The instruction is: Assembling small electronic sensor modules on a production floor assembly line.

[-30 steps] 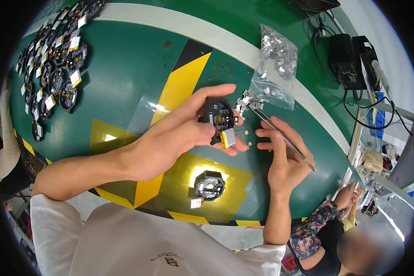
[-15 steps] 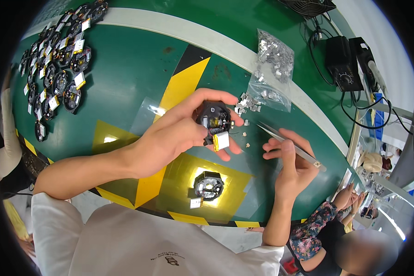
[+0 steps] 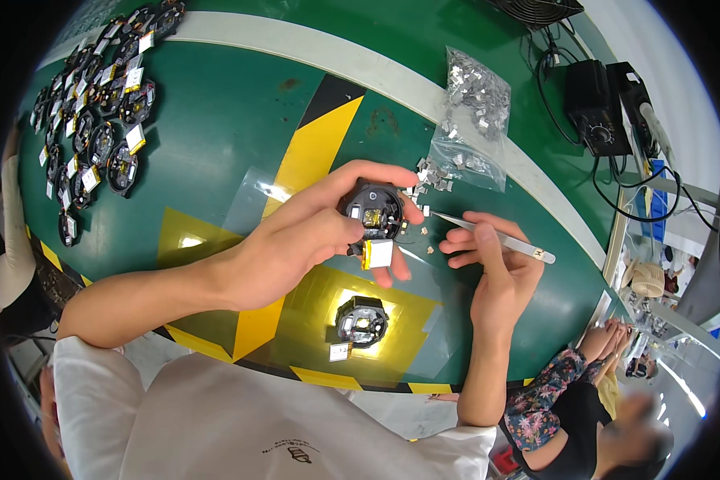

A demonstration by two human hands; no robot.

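Observation:
My left hand is wrapped round a black watch-like device housing. Its open inside, with small electronic parts, faces up. A silver and yellow battery hangs from the housing's near side. In my right hand is a pair of metal tweezers, held between thumb and fingers. The tweezer tips point left and reach a small silver piece beside the housing; whether they grip it I cannot tell. Just beyond lies a heap of small silver pieces.
A second housing with its battery lies on a yellow transparent sheet nearest me. Several similar housings crowd the far left. Behind the heap is a clear bag of silver pieces. A black dial unit with cables stands far right.
My right hand has moved left and slightly up, bringing the tweezer tips to the small silver piece. The held housing has tilted a little in my left hand.

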